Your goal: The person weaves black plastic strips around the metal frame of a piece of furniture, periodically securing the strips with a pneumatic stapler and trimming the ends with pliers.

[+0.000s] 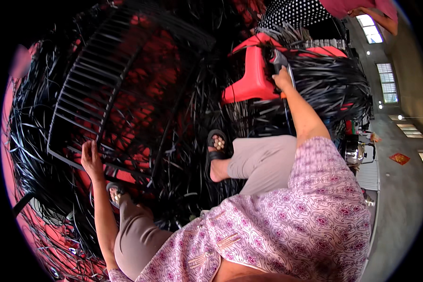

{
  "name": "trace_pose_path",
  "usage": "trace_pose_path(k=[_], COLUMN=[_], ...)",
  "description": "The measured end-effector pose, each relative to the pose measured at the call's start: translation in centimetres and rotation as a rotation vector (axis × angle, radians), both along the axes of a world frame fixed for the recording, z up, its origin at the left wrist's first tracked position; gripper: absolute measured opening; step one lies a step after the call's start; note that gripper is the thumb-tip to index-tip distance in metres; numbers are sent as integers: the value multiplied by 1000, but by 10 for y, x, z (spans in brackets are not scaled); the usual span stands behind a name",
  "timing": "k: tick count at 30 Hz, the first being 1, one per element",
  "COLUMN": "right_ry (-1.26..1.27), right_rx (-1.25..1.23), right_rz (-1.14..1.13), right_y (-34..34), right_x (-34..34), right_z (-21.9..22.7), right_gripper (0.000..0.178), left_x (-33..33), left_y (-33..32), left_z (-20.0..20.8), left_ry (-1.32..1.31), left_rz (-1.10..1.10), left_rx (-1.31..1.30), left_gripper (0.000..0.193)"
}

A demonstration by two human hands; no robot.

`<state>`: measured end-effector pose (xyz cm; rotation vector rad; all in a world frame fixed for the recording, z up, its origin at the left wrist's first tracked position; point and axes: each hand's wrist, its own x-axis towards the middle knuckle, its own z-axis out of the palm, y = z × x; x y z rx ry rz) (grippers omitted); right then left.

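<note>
One brace first: we should steady the black slatted frame [121, 79] at ten o'clock with our left hand [92, 162] (half-curled, hold unclear) before aiming the pistol-handled tool [279, 60] our right hand [283, 80] grips at one.

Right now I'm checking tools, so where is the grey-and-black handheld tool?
In the head view, the grey-and-black handheld tool is upper right of centre, gripped in the right hand, beside the red plastic stool, with black strips to its right.
</note>
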<state>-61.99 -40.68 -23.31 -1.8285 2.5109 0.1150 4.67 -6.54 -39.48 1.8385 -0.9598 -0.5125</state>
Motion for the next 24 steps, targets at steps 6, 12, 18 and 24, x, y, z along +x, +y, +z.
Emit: trace_pose_path(k=[6, 12, 18, 24], right_ry=[-94, -165, -114, -121], right_rx=[-179, -443, -718, -859], right_rz=[137, 411, 75, -114], right_y=[34, 142, 282, 382], right_x=[1, -17, -141, -237], right_z=[31, 127, 164, 150], right_gripper=[73, 58, 36, 26], left_x=[12, 28, 8, -51], left_y=[-14, -16, 34, 86], left_z=[-30, -44, 63, 220], left_ry=[36, 3, 317, 442], left_rz=[39, 34, -206, -375], left_rx=[-16, -1, 14, 11], left_gripper=[21, 24, 15, 14])
